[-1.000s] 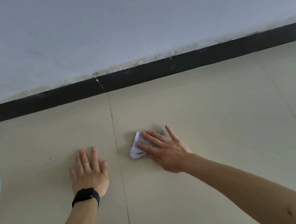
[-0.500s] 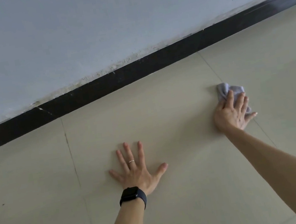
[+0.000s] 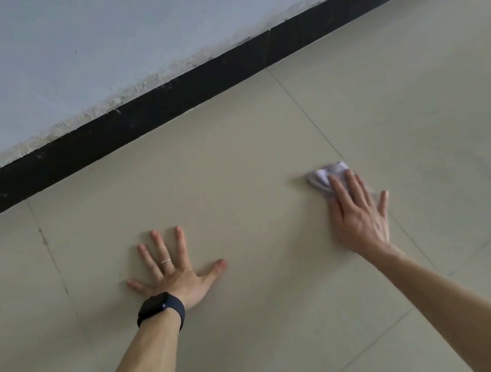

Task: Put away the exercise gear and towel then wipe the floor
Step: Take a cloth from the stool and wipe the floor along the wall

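A small pale lilac cloth lies bunched on the beige tiled floor. My right hand presses flat on it with straight fingers, covering its near part. My left hand rests flat on the floor to the left, fingers spread wide, with a ring on one finger and a black watch on the wrist. It touches only the tile. No exercise gear or towel shows in this view.
A black skirting board runs diagonally along the foot of a grey-white wall beyond my hands. Thin tile joints cross the floor. A glossy patch spreads at the right.
My right hand slid the cloth from beside my left hand out to the right, then a little back toward me. My left hand stayed planted and its fingers spread. The view swung right.
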Action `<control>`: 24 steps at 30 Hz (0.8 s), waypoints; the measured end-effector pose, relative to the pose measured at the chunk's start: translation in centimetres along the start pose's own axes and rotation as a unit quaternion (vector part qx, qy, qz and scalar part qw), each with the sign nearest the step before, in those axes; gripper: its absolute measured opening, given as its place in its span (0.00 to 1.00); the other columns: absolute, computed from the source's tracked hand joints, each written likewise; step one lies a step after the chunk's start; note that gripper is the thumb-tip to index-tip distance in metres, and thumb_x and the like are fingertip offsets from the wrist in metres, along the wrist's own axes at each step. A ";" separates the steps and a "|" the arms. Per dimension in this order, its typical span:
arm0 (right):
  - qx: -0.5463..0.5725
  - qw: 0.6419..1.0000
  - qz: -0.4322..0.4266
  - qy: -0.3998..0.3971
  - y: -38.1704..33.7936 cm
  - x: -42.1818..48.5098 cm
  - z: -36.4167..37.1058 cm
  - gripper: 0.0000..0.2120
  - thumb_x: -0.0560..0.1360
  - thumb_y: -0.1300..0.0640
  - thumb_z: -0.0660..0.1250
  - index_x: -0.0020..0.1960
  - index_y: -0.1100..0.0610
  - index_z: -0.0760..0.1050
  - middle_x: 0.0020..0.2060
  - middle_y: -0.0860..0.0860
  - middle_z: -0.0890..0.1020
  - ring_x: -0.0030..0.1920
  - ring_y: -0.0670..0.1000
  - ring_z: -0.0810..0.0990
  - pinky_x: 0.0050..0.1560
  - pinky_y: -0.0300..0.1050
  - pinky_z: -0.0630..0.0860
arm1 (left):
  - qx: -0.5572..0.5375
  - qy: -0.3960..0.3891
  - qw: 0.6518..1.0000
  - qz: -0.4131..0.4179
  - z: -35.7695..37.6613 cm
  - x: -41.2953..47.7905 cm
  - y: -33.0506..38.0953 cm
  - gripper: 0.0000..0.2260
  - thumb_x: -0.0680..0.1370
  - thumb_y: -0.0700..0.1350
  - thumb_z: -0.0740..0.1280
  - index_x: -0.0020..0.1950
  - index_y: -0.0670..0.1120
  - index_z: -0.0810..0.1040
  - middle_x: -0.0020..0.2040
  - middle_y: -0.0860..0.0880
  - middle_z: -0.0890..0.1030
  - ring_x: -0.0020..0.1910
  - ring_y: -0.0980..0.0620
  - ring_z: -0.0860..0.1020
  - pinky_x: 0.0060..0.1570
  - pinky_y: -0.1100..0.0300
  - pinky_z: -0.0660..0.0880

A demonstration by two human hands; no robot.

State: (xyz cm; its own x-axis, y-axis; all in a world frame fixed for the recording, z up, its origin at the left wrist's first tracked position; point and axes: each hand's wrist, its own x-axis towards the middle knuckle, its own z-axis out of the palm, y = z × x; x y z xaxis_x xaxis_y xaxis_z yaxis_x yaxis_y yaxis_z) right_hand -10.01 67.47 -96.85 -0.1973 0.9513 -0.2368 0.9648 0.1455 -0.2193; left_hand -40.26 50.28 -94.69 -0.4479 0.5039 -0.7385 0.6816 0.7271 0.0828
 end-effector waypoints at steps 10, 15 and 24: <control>-0.029 0.991 -0.126 -0.041 -0.3 -17.2 4.3 0.27 0.84 0.48 0.53 0.80 0.43 0.48 0.81 0.51 0.49 0.80 0.54 0.45 0.76 0.64 0.46 | 0.058 0.206 0.961 0.177 4.4 -1.3 0.1 0.32 0.78 0.63 0.56 0.80 0.53 0.55 0.81 0.42 0.49 0.77 0.33 0.54 0.64 0.24 0.56; -0.095 0.937 -0.327 -0.081 4.1 -19.9 3.7 0.27 0.83 0.46 0.55 0.79 0.39 0.51 0.80 0.47 0.53 0.80 0.50 0.52 0.77 0.63 0.49 | 0.124 0.238 0.909 0.319 9.2 -4.8 0.6 0.28 0.78 0.50 0.67 0.77 0.55 0.63 0.81 0.48 0.54 0.77 0.39 0.59 0.62 0.26 0.61; 0.043 0.983 0.174 -0.031 2.7 -17.4 2.9 0.28 0.83 0.45 0.44 0.80 0.45 0.38 0.80 0.55 0.39 0.79 0.54 0.35 0.77 0.59 0.35 | 0.146 0.185 0.927 0.291 10.1 -6.2 -2.8 0.27 0.77 0.61 0.52 0.76 0.59 0.64 0.80 0.45 0.54 0.76 0.42 0.62 0.62 0.30 0.64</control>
State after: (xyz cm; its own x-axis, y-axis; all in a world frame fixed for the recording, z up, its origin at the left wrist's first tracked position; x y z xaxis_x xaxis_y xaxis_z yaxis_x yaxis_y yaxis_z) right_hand -4.45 50.49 -96.06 0.1297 0.9202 -0.3692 0.9578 -0.2126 -0.1934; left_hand -33.58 40.42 -97.06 -0.0870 0.9359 -0.3414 0.9733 0.1529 0.1711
